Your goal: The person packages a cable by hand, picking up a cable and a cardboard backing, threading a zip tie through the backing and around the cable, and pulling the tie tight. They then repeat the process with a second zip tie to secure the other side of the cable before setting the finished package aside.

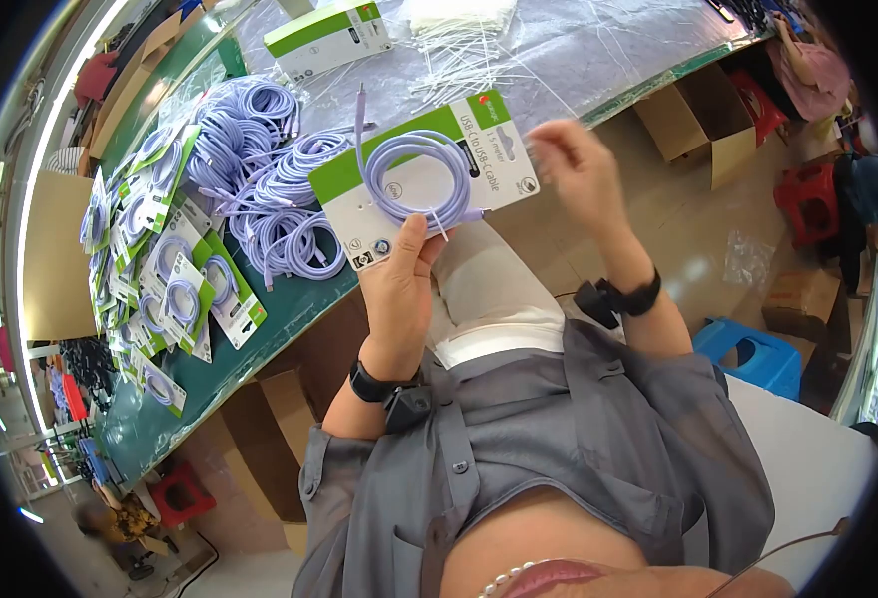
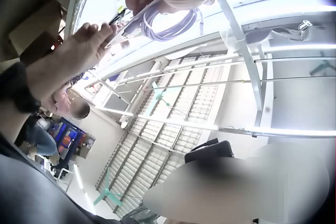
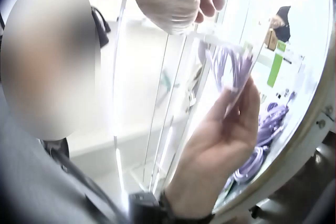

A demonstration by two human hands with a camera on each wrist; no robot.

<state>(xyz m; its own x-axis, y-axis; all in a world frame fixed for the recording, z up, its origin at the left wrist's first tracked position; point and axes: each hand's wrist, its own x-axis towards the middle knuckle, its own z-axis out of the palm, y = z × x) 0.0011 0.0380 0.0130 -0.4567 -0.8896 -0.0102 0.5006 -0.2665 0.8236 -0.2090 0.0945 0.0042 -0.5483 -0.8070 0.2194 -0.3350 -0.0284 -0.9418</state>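
My left hand [image 1: 399, 284] grips a green-and-white card [image 1: 344, 221] printed "USB-C to USB-C cable", with its thumb over the front near the lower edge. On the card lies a coiled lilac USB-C cable [image 1: 377, 189], bound at the bottom by a thin white tie [image 1: 442, 221]. One plug end sticks up past the card's top edge. Beside the card's right end is my right hand [image 1: 588, 179], slightly blurred, with loosely bent fingers and nothing visible in them. The left wrist view shows the coil [image 2: 168, 28] under the left hand.
Loose lilac cable coils [image 1: 245, 125] and a heap of carded cables [image 1: 175, 264] cover the left of the table. Behind stand a green-and-white box [image 1: 329, 45] and a spread of white ties [image 1: 469, 65]. Cardboard boxes [image 1: 673, 120] and a blue stool [image 1: 748, 354] are at right.
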